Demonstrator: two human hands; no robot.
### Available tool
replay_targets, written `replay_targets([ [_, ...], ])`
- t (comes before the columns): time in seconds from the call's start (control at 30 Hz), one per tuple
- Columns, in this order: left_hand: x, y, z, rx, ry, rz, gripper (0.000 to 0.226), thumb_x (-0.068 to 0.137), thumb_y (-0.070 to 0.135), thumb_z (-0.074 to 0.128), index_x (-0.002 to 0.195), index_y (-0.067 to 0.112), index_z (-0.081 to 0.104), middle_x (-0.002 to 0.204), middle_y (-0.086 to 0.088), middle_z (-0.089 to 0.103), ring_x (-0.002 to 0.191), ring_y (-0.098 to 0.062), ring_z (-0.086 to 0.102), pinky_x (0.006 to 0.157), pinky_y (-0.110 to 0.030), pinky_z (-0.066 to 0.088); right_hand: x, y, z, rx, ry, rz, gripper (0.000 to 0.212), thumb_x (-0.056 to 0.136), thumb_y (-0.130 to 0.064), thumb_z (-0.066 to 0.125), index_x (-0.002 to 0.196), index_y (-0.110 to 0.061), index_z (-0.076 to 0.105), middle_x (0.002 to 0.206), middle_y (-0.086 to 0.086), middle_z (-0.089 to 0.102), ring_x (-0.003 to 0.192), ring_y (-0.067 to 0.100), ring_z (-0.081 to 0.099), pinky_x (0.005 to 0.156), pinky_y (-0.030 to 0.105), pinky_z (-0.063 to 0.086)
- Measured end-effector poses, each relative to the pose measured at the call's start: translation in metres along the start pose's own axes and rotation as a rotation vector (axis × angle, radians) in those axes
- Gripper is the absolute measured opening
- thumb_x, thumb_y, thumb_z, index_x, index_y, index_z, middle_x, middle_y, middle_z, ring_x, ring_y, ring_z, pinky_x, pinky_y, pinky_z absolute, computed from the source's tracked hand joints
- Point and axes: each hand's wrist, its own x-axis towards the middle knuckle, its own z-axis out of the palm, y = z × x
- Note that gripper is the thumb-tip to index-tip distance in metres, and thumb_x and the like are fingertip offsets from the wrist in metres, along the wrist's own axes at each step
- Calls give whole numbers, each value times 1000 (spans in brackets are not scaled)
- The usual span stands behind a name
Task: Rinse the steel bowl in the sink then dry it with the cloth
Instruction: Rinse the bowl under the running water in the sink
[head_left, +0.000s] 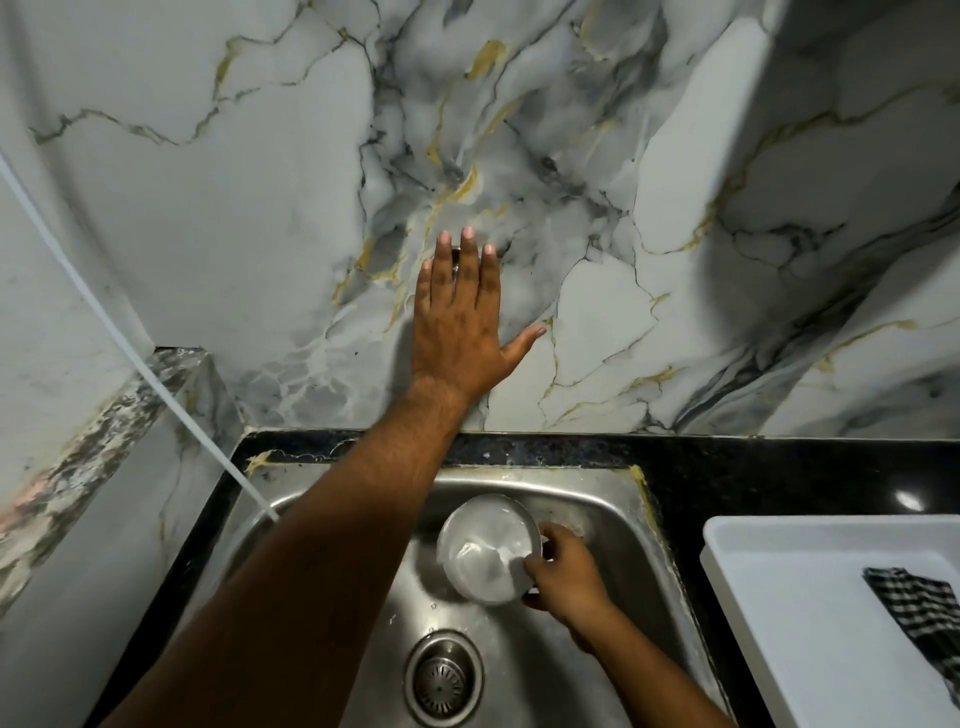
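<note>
The right hand (563, 574) holds the bowl (487, 548) by its near-right rim, thumb inside the lip and fingers curled behind and under it, so the grip is narrow and closed on the steel edge. The bowl hangs tilted inside the sink (613, 512), its open mouth turned up toward the camera, toward the back of the basin; whether it touches the sink wall cannot be told. Below and to the left of the grip lies the drain (443, 683), its strainer uncovered. The left arm crosses the basin just left of the bowl and reaches up over the black counter (779, 467) to the marble wall (260, 208), where the left hand (462, 322) lies flat and open, fingers spread, thumb out to the right. A small dark metal fitting (455, 262) shows between its fingers; what it is cannot be told, and the hand covers most of it. Well to the left of the grip a thin white hose (130, 353) slants down from the upper left and ends at the sink's back-left corner. To the right of the grip, past the counter strip, sits a white tray (805, 597), and the checked cloth (922, 618) lies crumpled in it at its right side, well apart from the bowl.
</note>
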Motion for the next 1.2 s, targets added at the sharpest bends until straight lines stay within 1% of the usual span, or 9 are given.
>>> replay_targets([
  [0.23,-1,0,-2,1,-35,-2,101,82,78,19,152,5,8,161,-21,9,147,-39,5,121,-50,9,-3,-4,9,-468,207,-279,24,88,-1,55,112,-3,58,115,14,53,103,30,55,79,25,36],
  [0.43,-2,-1,-2,-35,-28,-4,99,83,77,18,152,6,9,161,-21,10,147,-40,5,121,-51,9,-28,-16,-3,-541,374,-662,34,83,8,55,110,-11,60,113,-5,45,95,14,52,82,28,49],
  [0.6,-2,-2,0,-55,-19,-1,99,84,77,19,152,6,11,160,-21,11,147,-40,7,121,-50,9,-45,-27,-19,-630,378,-805,6,86,-46,53,88,-42,56,96,-14,59,93,11,59,81,33,49],
  [0.7,-2,-3,0,-56,-36,5,97,85,76,19,152,6,11,160,-22,11,147,-40,7,120,-50,7,-49,-26,-20,-645,408,-786,7,87,-46,53,91,-41,55,96,-7,61,91,13,60,81,35,51],
  [0.83,-19,-4,-9,-145,1,73,89,89,71,23,152,10,13,159,-25,10,147,-39,6,119,-49,3,-47,-14,-17,-507,390,-645,39,82,3,54,113,-20,60,113,2,48,94,17,54,85,33,51],
  [0.93,-89,9,-12,-427,-60,97,82,88,70,31,152,24,11,162,-14,-2,149,-29,-4,119,-49,5,-42,-15,-26,-313,325,-333,23,87,-5,54,103,-14,67,107,5,62,94,19,62,87,40,57],
  [1.07,-173,41,-11,-1052,-559,-308,74,81,69,43,146,36,32,159,-1,24,142,-18,27,114,-39,29,-49,-19,-52,-59,20,57,32,88,0,47,112,-8,66,108,25,68,94,44,68,72,58,61],
  [1.13,-184,54,-11,-1269,-682,-541,72,79,64,48,141,27,45,149,-1,45,132,-10,41,108,-29,34,-59,-21,-68,-10,-49,74,32,84,8,43,99,-7,67,98,28,68,83,46,68,71,64,58],
  [1.2,-187,66,-10,-1363,-718,-628,66,81,60,50,135,22,54,141,-3,55,129,-17,49,112,-39,37,-63,-18,-82,74,-104,103,32,81,13,42,94,-4,66,85,24,66,71,42,65,76,66,54],
])
